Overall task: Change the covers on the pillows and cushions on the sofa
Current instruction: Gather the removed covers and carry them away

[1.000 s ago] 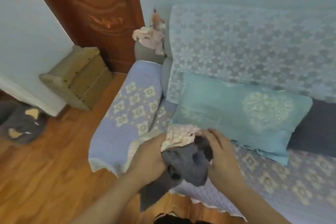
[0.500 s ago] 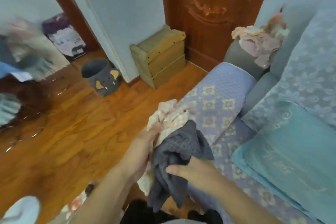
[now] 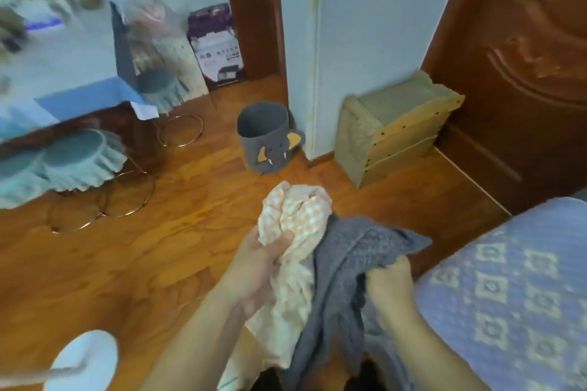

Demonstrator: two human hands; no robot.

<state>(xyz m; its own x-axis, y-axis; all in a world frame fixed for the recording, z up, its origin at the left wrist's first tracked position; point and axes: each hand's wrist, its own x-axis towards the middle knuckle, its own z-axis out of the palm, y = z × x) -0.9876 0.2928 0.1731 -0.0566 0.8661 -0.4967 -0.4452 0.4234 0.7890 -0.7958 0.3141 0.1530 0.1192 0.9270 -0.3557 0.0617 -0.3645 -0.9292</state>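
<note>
My left hand (image 3: 257, 267) grips a bunched peach-and-white checked cover (image 3: 297, 219), which hangs down past my wrist. My right hand (image 3: 389, 286) is closed on a dark grey knitted cover (image 3: 343, 267) that drapes down beside the checked one; the two fabrics touch. Both are held over the wooden floor, left of the sofa arm with its lilac quilted throw (image 3: 508, 289) at the lower right. No pillow or cushion is in view.
A grey elephant-face basket (image 3: 266, 136) stands open on the floor ahead, by the wall corner. A small wooden box (image 3: 390, 133) sits by the brown door (image 3: 524, 57). Stools with teal frilled covers (image 3: 79, 162), a table and bags are at the left.
The view has swung left, away from the sofa and its teal pillow, toward the floor and the elephant basket. Both hands kept hold of the two covers and carried them off the sofa.
</note>
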